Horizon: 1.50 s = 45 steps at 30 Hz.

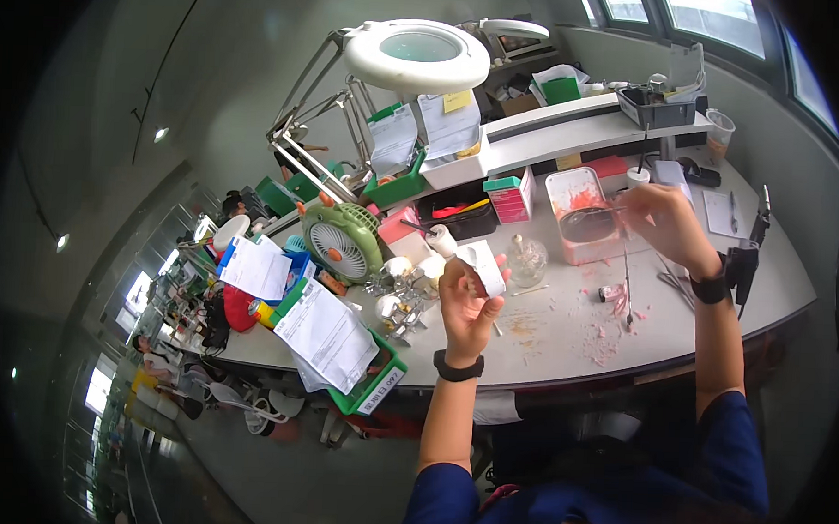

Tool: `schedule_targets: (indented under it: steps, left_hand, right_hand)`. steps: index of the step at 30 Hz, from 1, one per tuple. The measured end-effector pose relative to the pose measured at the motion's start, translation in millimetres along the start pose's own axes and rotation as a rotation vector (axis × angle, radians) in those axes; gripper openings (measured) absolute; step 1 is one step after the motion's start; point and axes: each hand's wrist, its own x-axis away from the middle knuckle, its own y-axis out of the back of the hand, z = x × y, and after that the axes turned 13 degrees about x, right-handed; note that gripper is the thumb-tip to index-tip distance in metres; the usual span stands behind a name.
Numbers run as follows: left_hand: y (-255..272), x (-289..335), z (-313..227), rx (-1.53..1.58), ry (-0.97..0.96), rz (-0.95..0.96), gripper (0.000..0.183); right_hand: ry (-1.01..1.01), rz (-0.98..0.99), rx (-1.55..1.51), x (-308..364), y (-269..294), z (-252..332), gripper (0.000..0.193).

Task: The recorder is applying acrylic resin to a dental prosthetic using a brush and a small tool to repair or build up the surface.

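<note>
Over bench | left hand grips white cast, partly hidden | right hand near tray, cannot tell grip

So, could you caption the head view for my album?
At a cluttered bench, the left hand holds a white cast, the right hand near a pink-stained tray.

A white dental cast, plaster-like, is held tilted in the left hand. A thin, slender tool points leftward, nearly level, from the right hand.
</note>
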Motion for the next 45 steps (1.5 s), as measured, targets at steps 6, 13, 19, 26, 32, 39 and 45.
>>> schedule_targets:
  steps: [6,13,19,26,32,39,45]
  left_hand:
    - [4,-5,60,-0.312,0.107,0.104,0.074]
    - [-10,-9,80,-0.788,-0.075,0.311,0.083]
    - [-15,1,85,-0.536,0.080,0.169,0.072]
    - [-8,22,94,0.087,0.439,0.012,0.074]
    - [-10,23,93,0.212,0.441,-0.021,0.072]
    - [-9,16,86,0.167,0.479,-0.152,0.076]
    - [-15,17,84,0.402,0.565,-0.103,0.078]
  right_hand:
    - [0.031,0.650,0.311,26,-32,-43,0.050]
    - [0.031,0.580,0.354,53,-58,-89,0.027]
    - [0.052,0.521,0.376,55,-62,-93,0.012]
    - [-0.164,0.245,0.052,38,-36,-100,0.016]
    - [-0.200,-0.036,-0.018,60,-20,-201,0.015]
    - [-0.534,-0.271,0.007,95,-10,-286,0.023]
    - [-0.491,-0.352,0.152,94,-15,-289,0.029]
